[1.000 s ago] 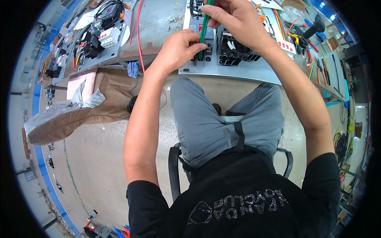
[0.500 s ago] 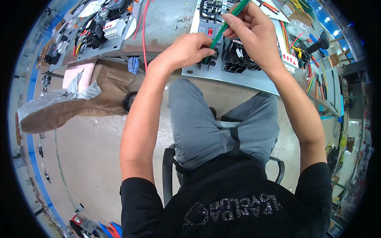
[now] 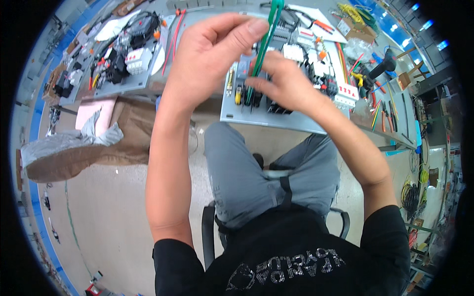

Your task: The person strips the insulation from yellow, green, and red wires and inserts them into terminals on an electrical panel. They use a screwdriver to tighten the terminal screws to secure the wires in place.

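Now green wires (image 3: 267, 40) are pinched in the left hand's fingers (image 3: 253, 30); whether the blurred right hand (image 3: 285, 81) grips cannot be told.

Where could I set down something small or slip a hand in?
Perhaps on the bare bench behind the left hand, beside the red wires. A bare strip also runs along the front edge of the grey plate, before the black parts. It is crowded around the right hand and at the bench's right end, with pliers.
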`<control>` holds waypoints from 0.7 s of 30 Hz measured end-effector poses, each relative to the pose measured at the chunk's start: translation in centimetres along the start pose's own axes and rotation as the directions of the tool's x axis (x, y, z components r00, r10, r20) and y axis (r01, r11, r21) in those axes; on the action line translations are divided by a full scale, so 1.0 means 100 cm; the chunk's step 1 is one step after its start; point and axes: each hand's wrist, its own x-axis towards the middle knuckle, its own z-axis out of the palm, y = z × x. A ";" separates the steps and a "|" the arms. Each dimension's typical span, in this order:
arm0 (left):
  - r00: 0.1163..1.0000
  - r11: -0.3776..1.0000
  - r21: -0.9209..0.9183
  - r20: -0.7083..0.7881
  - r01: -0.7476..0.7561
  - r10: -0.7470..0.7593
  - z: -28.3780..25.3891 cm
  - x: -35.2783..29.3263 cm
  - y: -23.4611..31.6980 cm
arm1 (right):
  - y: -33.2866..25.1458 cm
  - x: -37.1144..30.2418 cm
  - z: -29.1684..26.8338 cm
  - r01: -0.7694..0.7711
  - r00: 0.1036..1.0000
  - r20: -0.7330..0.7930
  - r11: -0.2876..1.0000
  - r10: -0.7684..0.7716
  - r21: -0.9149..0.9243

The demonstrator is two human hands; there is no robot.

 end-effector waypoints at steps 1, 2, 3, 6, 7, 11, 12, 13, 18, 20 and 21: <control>0.999 0.999 0.008 0.003 0.040 -0.040 0.000 0.006 0.006 | -0.003 0.001 -0.001 -0.017 1.000 0.021 1.000 0.017 -0.002; 0.997 0.997 0.016 0.006 0.079 -0.079 0.001 0.010 0.010 | -0.007 0.004 -0.005 -0.018 0.999 0.032 1.000 0.017 0.007; 0.994 0.994 0.032 0.005 0.106 -0.107 0.003 0.015 0.015 | -0.007 0.003 -0.006 -0.018 0.999 0.038 1.000 0.018 0.016; 0.979 0.979 0.018 0.012 0.205 -0.205 0.009 0.014 0.020 | -0.016 0.002 -0.005 -0.087 0.993 0.085 0.996 0.086 0.007; 0.973 0.973 0.026 0.000 0.231 -0.231 0.009 0.013 0.018 | -0.016 0.002 -0.004 -0.095 0.990 0.099 0.995 0.097 -0.016; 0.972 0.959 0.158 -0.004 0.234 -0.236 0.014 -0.004 -0.012 | -0.002 -0.006 0.008 -0.019 0.976 0.213 0.985 0.056 -0.171; 0.969 0.962 0.115 -0.014 0.248 -0.248 0.015 -0.011 -0.011 | -0.002 -0.006 0.005 -0.026 0.971 0.231 0.989 0.059 -0.142; 0.972 0.964 0.120 -0.039 0.236 -0.232 0.017 -0.016 -0.010 | -0.004 -0.007 -0.004 -0.043 0.965 0.252 0.992 0.073 -0.121; 0.993 0.955 0.271 -0.024 0.119 -0.117 0.014 -0.030 -0.025 | -0.007 -0.006 -0.055 -0.117 0.985 0.131 0.993 0.113 0.026; 0.994 0.910 0.410 0.056 0.059 -0.090 0.014 -0.040 -0.036 | -0.014 0.002 -0.070 -0.128 0.991 -0.018 0.972 0.135 0.197; 0.985 0.923 0.354 0.023 0.153 -0.172 0.019 -0.046 -0.041 | -0.017 0.004 -0.078 -0.188 0.982 0.015 0.953 0.190 0.237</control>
